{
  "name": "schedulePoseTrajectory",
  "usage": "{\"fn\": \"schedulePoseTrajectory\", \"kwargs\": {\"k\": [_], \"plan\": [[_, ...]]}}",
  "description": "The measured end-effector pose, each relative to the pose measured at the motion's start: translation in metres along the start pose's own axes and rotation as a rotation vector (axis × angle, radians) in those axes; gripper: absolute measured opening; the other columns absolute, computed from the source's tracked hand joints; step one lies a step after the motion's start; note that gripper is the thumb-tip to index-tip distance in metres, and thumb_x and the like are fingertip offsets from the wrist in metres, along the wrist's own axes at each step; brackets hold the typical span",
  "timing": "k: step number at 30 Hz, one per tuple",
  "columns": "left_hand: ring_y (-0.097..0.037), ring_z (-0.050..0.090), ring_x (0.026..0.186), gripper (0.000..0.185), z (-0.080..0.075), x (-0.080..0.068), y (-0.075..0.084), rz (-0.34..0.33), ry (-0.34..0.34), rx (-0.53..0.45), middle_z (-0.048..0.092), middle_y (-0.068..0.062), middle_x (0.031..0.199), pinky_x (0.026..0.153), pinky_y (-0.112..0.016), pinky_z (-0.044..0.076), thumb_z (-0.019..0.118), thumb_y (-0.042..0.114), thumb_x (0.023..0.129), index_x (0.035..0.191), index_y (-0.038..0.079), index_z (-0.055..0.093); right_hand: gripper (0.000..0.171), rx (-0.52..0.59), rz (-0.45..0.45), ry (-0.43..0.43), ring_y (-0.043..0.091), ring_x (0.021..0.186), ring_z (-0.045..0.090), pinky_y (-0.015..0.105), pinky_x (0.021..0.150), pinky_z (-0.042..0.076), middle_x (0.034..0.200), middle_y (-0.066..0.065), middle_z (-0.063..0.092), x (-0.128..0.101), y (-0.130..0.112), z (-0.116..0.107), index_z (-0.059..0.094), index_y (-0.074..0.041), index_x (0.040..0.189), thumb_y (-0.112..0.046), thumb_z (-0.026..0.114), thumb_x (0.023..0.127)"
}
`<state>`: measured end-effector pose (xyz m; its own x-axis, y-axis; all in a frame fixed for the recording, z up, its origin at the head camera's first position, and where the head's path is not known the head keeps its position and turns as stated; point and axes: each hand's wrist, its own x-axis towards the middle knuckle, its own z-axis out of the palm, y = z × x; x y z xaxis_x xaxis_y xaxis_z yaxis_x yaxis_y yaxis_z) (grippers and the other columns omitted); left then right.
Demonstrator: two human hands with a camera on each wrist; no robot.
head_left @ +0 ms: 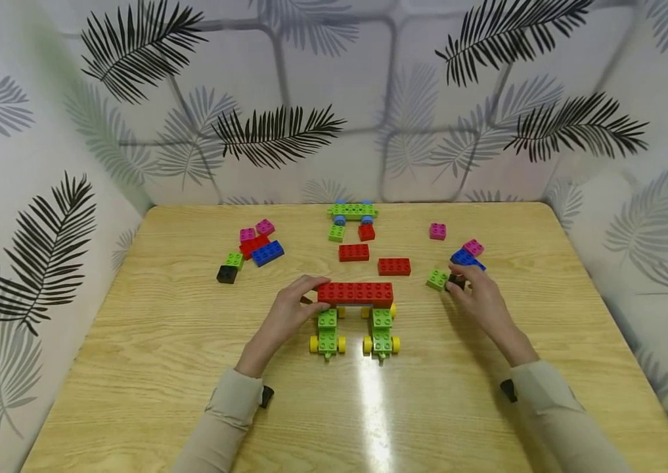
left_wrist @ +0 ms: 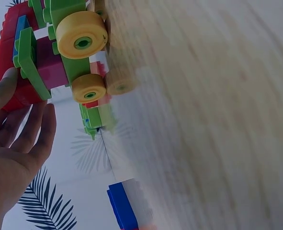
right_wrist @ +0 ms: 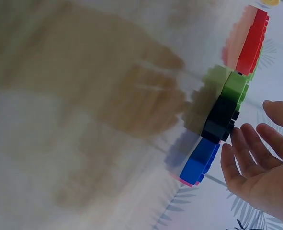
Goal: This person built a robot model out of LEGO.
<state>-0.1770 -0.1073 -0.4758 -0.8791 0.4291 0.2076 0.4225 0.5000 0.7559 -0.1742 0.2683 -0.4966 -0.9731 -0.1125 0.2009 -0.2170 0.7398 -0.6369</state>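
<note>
In the head view my left hand (head_left: 292,312) pinches the left end of a row of red building bricks (head_left: 355,293). Those bricks lie across two green wheeled bases (head_left: 328,338) with yellow wheels. From the left wrist view, my thumb is on one side of the red brick (left_wrist: 24,93) and my fingers on the other; a purple brick (left_wrist: 50,62) sits lower in the build. My right hand (head_left: 481,302) hovers over a black brick (head_left: 456,282). Seen from the right wrist, its fingers (right_wrist: 246,148) are loosely bent beside the black brick (right_wrist: 220,120), not closed around it.
Beside the black brick lie a green brick (head_left: 437,280) and a blue brick (head_left: 467,259). Red bricks (head_left: 394,266) lie behind the build, and a green base with blue wheels (head_left: 353,211) stands at the back. More loose bricks (head_left: 267,253) lie at left.
</note>
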Motion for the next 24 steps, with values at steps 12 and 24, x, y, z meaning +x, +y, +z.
{"fn": "schedulePoseTrajectory", "kwargs": {"k": [12, 24], "plan": [[-0.024, 0.06, 0.108, 0.042, 0.0, 0.0, -0.001, -0.023, -0.011, -0.014, 0.062, -0.007, 0.12, 0.079, -0.033, 0.054, 0.07, 0.011, 0.087, 0.128, 0.008, 0.06, 0.037, -0.005, 0.017, 0.01, 0.043, 0.107, 0.055, 0.055, 0.081, 0.049, 0.118, 0.028, 0.055, 0.012, 0.005, -0.012, 0.053, 0.01, 0.128, -0.008, 0.059, 0.095], [-0.025, 0.06, 0.108, 0.042, 0.001, 0.0, -0.001, -0.045, -0.013, -0.018, 0.061, -0.008, 0.121, 0.078, -0.035, 0.055, 0.07, 0.011, 0.088, 0.128, 0.005, 0.059, 0.037, -0.051, -0.036, -0.006, 0.041, 0.105, 0.056, 0.055, 0.087, 0.046, 0.115, 0.026, 0.058, 0.011, 0.004, 0.0, 0.057, 0.01, 0.124, -0.002, 0.066, 0.089]]}}
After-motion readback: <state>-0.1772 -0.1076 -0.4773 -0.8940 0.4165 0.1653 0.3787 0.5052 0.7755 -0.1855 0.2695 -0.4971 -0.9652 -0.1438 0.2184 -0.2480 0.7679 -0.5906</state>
